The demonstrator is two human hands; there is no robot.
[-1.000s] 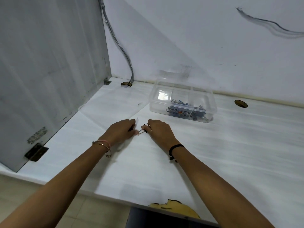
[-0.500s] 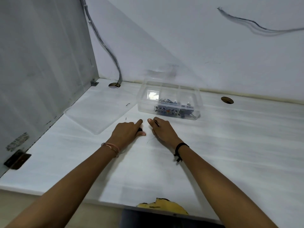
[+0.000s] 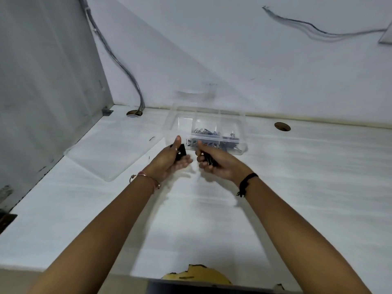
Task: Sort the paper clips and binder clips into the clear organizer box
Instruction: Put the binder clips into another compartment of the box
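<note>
Head-worn view, forward-down, near desk [image 3: 297, 187]

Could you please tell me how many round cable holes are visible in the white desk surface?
2: one cable hole at the back left corner with cables running into it, one open hole at the back right of the clear organizer box.

A white desk [image 3: 297, 187] meets a pale wall [image 3: 233, 49], grey panel [image 3: 42, 71] at left.

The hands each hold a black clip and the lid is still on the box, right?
Not quite. In the head view the lid is off, lying flat left of the box. The left hand and right hand do each hold a black clip.
</note>
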